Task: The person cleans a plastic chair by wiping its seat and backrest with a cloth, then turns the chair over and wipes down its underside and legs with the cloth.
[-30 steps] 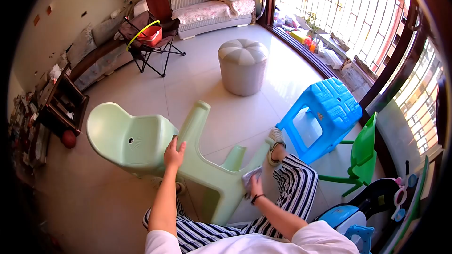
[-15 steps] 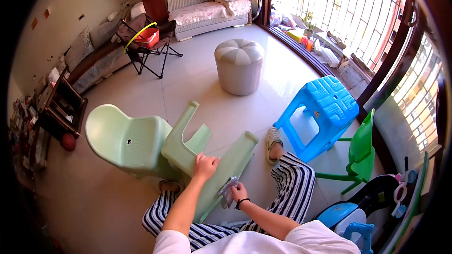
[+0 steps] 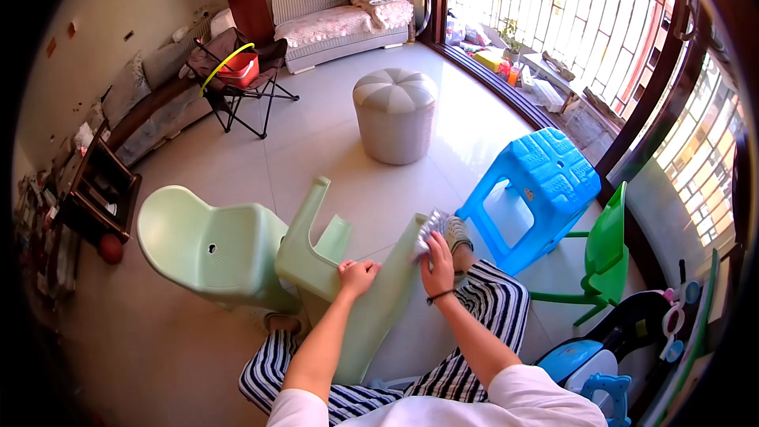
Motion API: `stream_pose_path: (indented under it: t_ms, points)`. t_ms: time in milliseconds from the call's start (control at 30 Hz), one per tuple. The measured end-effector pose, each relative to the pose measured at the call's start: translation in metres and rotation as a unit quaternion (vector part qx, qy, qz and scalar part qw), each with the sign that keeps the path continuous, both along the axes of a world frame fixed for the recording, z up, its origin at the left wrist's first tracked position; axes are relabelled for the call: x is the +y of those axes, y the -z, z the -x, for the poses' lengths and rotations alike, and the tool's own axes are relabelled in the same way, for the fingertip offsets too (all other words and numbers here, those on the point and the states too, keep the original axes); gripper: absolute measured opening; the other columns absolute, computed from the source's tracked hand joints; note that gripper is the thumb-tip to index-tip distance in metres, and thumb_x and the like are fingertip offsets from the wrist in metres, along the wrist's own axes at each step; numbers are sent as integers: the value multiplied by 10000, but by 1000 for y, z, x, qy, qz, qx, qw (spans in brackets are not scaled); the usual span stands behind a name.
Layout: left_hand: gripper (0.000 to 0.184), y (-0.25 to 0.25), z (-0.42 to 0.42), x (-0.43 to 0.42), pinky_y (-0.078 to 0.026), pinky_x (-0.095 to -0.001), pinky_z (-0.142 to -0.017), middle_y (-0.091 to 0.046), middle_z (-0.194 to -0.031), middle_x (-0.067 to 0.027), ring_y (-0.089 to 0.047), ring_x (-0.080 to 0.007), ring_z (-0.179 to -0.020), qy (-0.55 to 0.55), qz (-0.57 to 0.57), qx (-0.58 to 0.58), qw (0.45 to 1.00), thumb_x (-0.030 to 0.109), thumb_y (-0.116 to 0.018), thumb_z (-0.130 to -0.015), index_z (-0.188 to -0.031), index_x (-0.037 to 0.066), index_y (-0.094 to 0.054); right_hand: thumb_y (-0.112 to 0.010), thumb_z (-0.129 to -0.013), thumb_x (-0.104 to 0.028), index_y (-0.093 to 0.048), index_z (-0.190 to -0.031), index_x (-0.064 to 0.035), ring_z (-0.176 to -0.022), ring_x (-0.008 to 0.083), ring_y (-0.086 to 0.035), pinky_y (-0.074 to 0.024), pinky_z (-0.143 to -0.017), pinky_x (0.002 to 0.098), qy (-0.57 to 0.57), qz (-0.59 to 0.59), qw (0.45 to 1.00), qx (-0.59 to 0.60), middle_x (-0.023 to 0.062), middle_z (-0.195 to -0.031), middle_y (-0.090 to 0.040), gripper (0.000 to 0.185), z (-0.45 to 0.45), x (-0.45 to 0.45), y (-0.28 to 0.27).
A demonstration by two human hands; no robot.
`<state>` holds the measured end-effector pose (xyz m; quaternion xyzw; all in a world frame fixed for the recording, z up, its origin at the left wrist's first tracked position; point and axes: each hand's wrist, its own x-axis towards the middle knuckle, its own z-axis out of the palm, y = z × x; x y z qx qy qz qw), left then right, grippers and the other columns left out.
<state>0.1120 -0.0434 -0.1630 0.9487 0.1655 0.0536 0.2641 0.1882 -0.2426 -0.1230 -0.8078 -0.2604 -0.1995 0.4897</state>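
Note:
A long pale green plastic panel point(image 3: 378, 324) slopes between my legs. Joined or set close beside it is a step-like pale green part with an upright arm point(image 3: 304, 249). My left hand point(image 3: 358, 277) is closed on the edge of this plastic, near the middle. In my right hand point(image 3: 437, 262) is a crumpled grey cloth point(image 3: 429, 233), pressed at the panel's far right edge; motion blurs it somewhat. To the left stands a pale green seat-shaped piece point(image 3: 237, 241) with a small hole. Whether it joins the panel cannot be made out.
A blue plastic stool point(image 3: 545, 170) and a green child's chair point(image 3: 607, 253) stand at my right, near several toys point(image 3: 573, 360). Ahead is a round beige pouf point(image 3: 394, 130). Farther back are a folding chair point(image 3: 273, 59) holding a red bucket point(image 3: 239, 69), and a sofa point(image 3: 332, 43).
My right hand has moved forward and right along the panel with the cloth, from its near part to its far edge. My left hand has shifted slightly right. The view has tilted a little.

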Motion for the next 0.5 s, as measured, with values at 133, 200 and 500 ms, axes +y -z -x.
stream_pose_path:
  t_ms: [133,200,500]
  points:
    - [244,5,8,19,-244,-375,-983,-657,-812,-21,-569,-189,-972,43,126,15,991,376,-567,-856,-909,158,-662,-601,-809,-177,-540,-1206,-105,-1284,415,-337,-323,-1039,467,-72,137,988,-17,153,-1357,-443,408,-1,24,36]
    - [221,2,21,31,-234,-394,-1012,-665,-880,-8,-555,-178,-1029,74,185,-12,980,338,-579,-852,-965,163,-655,-650,-763,-189,-543,-1206,-115,-1290,412,-330,-312,-1053,470,-90,154,983,-38,145,-1359,-435,461,29,26,40]
    - [186,-8,45,40,-65,-565,-1106,-578,-1163,7,-374,-245,-1283,33,-26,4,999,237,-562,-852,-1017,197,-637,-622,-810,-329,-481,-1297,-277,-1324,226,-348,-244,-1049,572,-242,271,931,-25,-1,-1410,-406,509,139,4,59]
